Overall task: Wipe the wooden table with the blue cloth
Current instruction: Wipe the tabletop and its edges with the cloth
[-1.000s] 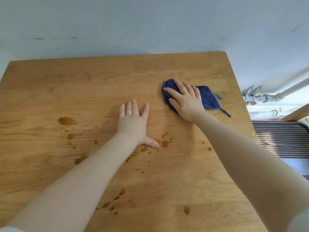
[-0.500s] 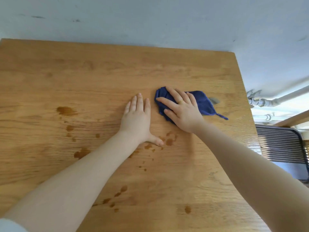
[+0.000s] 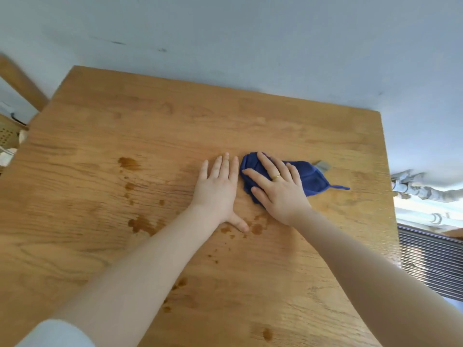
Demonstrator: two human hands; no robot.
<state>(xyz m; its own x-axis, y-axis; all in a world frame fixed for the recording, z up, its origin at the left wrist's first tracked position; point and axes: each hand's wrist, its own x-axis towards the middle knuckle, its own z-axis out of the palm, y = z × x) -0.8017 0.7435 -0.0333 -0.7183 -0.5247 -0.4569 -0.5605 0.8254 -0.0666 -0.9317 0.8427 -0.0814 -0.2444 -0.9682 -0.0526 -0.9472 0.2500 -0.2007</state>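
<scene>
2 hands lie flat: our right hand (image 3: pixel 280 189) presses the blue cloth (image 3: pixel 309 177) on the wooden table (image 3: pixel 175 121), our left hand (image 3: pixel 218 190) empty beside it. Brown spills (image 3: pixel 129 163) sit leftward; we risk smearing them with 1 bunched pass.

Honey-tan desk (image 3: pixel 250 121), darker wood-grain streaks running across it, and brown splotches (image 3: pixel 129 163) speckled over its left and middle. There's the cloth (image 3: pixel 310 177), deep royal blue, a thin blue loop (image 3: pixel 339 187) trailing off its right corner and a small grey tag (image 3: pixel 322 165) at its far edge. A gold ring (image 3: pixel 276 177) shows on the right hand (image 3: pixel 278 189). White sleeve (image 3: pixel 55 334) at lower left. Wall (image 3: pixel 250 41) behind, pale blue-grey with a few dark scuffs. Far right, a grey panel (image 3: pixel 431 261) of fine stripes.
</scene>
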